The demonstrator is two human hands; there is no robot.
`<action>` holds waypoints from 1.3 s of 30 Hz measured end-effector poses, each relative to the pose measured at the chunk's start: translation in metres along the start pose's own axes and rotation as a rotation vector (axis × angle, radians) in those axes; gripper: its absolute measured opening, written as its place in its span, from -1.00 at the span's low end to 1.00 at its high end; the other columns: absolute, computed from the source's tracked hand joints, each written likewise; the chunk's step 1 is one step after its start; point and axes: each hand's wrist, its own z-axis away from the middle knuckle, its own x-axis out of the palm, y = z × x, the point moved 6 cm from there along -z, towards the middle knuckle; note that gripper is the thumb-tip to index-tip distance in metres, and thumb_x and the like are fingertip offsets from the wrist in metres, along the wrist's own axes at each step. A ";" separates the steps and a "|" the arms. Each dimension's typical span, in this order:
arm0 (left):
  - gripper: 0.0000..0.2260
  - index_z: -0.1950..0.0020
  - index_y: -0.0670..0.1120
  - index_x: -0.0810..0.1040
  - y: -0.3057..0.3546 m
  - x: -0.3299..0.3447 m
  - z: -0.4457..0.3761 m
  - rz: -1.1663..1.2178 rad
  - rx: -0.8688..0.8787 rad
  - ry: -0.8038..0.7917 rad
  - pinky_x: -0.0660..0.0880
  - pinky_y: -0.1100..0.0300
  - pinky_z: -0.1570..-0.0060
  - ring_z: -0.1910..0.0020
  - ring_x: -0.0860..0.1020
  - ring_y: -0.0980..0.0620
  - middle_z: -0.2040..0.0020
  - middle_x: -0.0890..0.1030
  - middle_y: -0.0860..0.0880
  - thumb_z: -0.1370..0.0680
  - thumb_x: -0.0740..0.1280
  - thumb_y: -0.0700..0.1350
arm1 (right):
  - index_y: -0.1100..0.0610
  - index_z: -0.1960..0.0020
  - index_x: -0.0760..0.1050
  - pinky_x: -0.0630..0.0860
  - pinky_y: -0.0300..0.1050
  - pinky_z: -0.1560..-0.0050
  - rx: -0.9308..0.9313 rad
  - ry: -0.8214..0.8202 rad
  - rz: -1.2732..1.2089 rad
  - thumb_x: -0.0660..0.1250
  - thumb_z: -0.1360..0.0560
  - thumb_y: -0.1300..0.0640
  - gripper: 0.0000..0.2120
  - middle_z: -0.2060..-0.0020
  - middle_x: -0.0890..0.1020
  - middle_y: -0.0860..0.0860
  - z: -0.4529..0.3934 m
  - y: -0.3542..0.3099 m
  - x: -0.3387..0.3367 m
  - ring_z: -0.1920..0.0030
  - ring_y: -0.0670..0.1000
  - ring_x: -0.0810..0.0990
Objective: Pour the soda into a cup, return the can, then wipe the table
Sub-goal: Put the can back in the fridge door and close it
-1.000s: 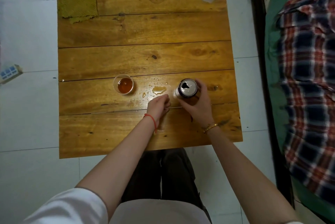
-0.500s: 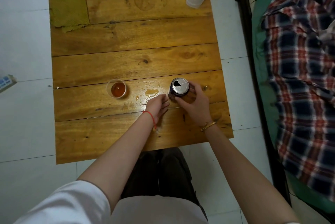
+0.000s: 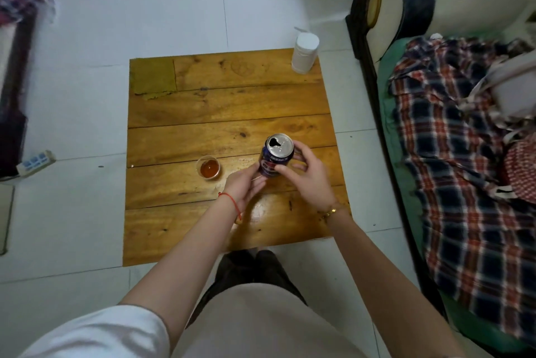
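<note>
Seen from above, a person sits at a small square wooden table [image 3: 179, 221] on a pale tiled floor. At the far left, a white power strip [image 3: 35, 162] lies on the floor, well apart from the table. On the table's far left corner a flat green cloth [image 3: 152, 78] lies spread out. Nearer the person, left of centre, stands a small clear cup [image 3: 208, 168] holding amber-brown soda. Small wet spots [image 3: 245, 161] glisten on the wood between the cup and the hands.

Just right of the cup, the left hand [image 3: 243, 185], a red string around its wrist, reaches toward the soda can [image 3: 277, 154]; its fingers are fairly straight and close together, their tips touching the can's lower side. The dark blue can is upright, its silver top open; whether it rests on the table or is lifted off it cannot be told. The right hand [image 3: 311, 177], a gold bracelet at its wrist, grips the can from the right, thumb and fingers curled around its body.

On the far right corner of the table stands a white plastic jar [image 3: 303, 53]. To the right of the table is a bed with a green sheet [image 3: 388, 114], covered by a red, white and navy plaid blanket [image 3: 458, 183].
</note>
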 end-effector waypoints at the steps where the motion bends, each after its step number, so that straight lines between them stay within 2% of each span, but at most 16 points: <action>1: -0.64 -0.30 -0.25 0.50 0.007 -0.001 0.010 0.003 0.014 -0.002 0.64 0.23 0.10 0.00 0.68 0.02 0.01 0.71 -0.12 -0.58 0.35 -0.07 | 0.03 -0.43 0.37 0.54 -0.12 -0.24 -0.019 -0.006 0.013 0.49 -0.43 0.04 -0.38 -0.27 0.56 -0.05 0.002 -0.010 -0.001 -0.26 -0.14 0.53; 4: -0.69 -0.25 -0.25 0.52 0.025 -0.004 0.037 0.012 0.055 -0.024 0.64 0.26 0.16 0.15 0.70 0.07 0.11 0.70 -0.09 -0.59 0.34 -0.10 | 0.00 -0.45 0.36 0.54 -0.13 -0.26 -0.065 -0.014 0.029 0.46 -0.47 0.08 -0.41 -0.28 0.56 -0.06 0.009 -0.039 -0.002 -0.25 -0.16 0.53; 6: -0.68 -0.27 -0.26 0.51 0.035 -0.007 0.051 0.020 0.074 -0.047 0.64 0.26 0.16 0.20 0.70 0.08 0.08 0.70 -0.11 -0.59 0.34 -0.10 | 0.00 -0.46 0.34 0.52 -0.15 -0.27 -0.094 -0.018 0.031 0.44 -0.49 0.13 -0.41 -0.31 0.54 -0.07 0.013 -0.056 -0.001 -0.26 -0.17 0.53; 10: -0.66 -0.30 -0.27 0.51 0.053 -0.014 0.078 0.023 0.118 -0.077 0.64 0.26 0.15 0.18 0.71 0.07 -0.03 0.67 -0.17 -0.60 0.32 -0.10 | -0.03 -0.48 0.32 0.50 -0.23 -0.25 -0.183 -0.020 0.092 0.39 -0.53 0.15 -0.44 -0.34 0.52 -0.08 0.021 -0.090 0.000 -0.25 -0.18 0.53; 13: -0.69 -0.23 -0.28 0.54 0.064 -0.020 0.100 0.022 0.152 -0.088 0.64 0.23 0.12 0.13 0.71 0.02 0.07 0.72 -0.17 -0.59 0.34 -0.10 | -0.04 -0.47 0.32 0.48 -0.32 -0.22 -0.251 -0.016 0.108 0.37 -0.54 0.15 -0.47 -0.32 0.52 -0.08 0.028 -0.112 0.002 -0.21 -0.21 0.53; 16: -0.73 -0.18 -0.28 0.55 0.071 -0.028 0.121 0.036 0.177 -0.095 0.64 0.24 0.15 0.19 0.71 0.04 0.18 0.72 -0.12 -0.60 0.32 -0.10 | -0.02 -0.46 0.34 0.46 -0.38 -0.19 -0.310 -0.035 0.111 0.35 -0.55 0.16 -0.50 -0.30 0.52 -0.09 0.035 -0.131 0.006 -0.21 -0.20 0.53; 22: -0.75 -0.16 -0.27 0.56 0.068 -0.042 0.161 0.095 0.236 -0.062 0.64 0.22 0.10 0.16 0.69 0.03 0.15 0.71 -0.14 -0.60 0.32 -0.11 | -0.02 -0.46 0.33 0.42 -0.49 -0.14 -0.389 -0.111 0.130 0.32 -0.57 0.15 -0.52 -0.32 0.49 -0.12 0.051 -0.155 0.015 -0.18 -0.33 0.49; 26: -0.74 -0.16 -0.27 0.56 0.053 -0.049 0.188 0.156 0.288 -0.019 0.61 0.16 -0.01 0.04 0.67 -0.02 0.03 0.69 -0.20 -0.59 0.33 -0.10 | -0.01 -0.46 0.33 0.39 -0.54 -0.13 -0.449 -0.194 0.150 0.29 -0.59 0.16 -0.54 -0.29 0.47 -0.18 0.066 -0.164 0.016 -0.14 -0.46 0.44; 31: -0.76 -0.14 -0.23 0.58 0.019 -0.059 0.216 0.275 0.341 0.052 0.62 0.18 0.03 0.05 0.67 0.00 0.07 0.71 -0.17 -0.58 0.34 -0.09 | -0.10 -0.42 0.32 0.40 -0.52 -0.13 -0.541 -0.337 0.165 0.27 -0.60 0.15 -0.57 -0.25 0.46 -0.25 0.091 -0.174 0.021 -0.14 -0.46 0.45; 35: -0.68 -0.19 -0.26 0.56 -0.015 -0.080 0.240 0.408 0.355 0.122 0.63 0.15 0.04 -0.05 0.66 -0.07 -0.05 0.68 -0.24 -0.55 0.38 -0.07 | -0.15 -0.40 0.32 0.47 -0.44 -0.10 -0.609 -0.476 0.181 0.28 -0.59 0.11 -0.58 -0.23 0.49 -0.25 0.116 -0.182 0.040 -0.13 -0.41 0.49; 39: -0.70 -0.18 -0.25 0.57 -0.047 -0.109 0.273 0.550 0.410 0.224 0.65 0.22 0.15 0.14 0.70 0.02 0.08 0.71 -0.17 -0.55 0.38 -0.07 | -0.12 -0.40 0.36 0.54 -0.32 -0.08 -0.669 -0.633 0.157 0.29 -0.59 0.10 -0.60 -0.22 0.54 -0.19 0.147 -0.191 0.075 -0.13 -0.31 0.55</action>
